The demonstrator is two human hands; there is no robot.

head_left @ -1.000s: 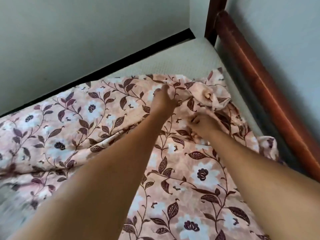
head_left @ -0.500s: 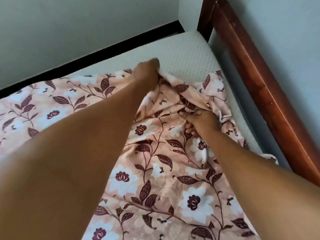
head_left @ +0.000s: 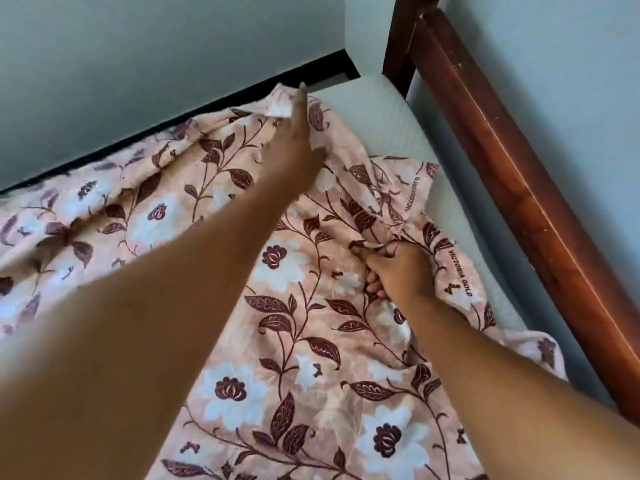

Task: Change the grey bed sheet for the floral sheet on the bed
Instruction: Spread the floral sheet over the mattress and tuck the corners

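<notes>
Left grip [head_left: 296, 136] pinches the floral sheet's [head_left: 228, 393] raised edge, seemingly to draw it over the mattress's [head_left: 388, 112] bare far corner; right grip [head_left: 398, 271] clamps a bunched fold, steadying it.

Pale wall [head_left: 138, 57], black skirting strip [head_left: 329, 69]
</notes>
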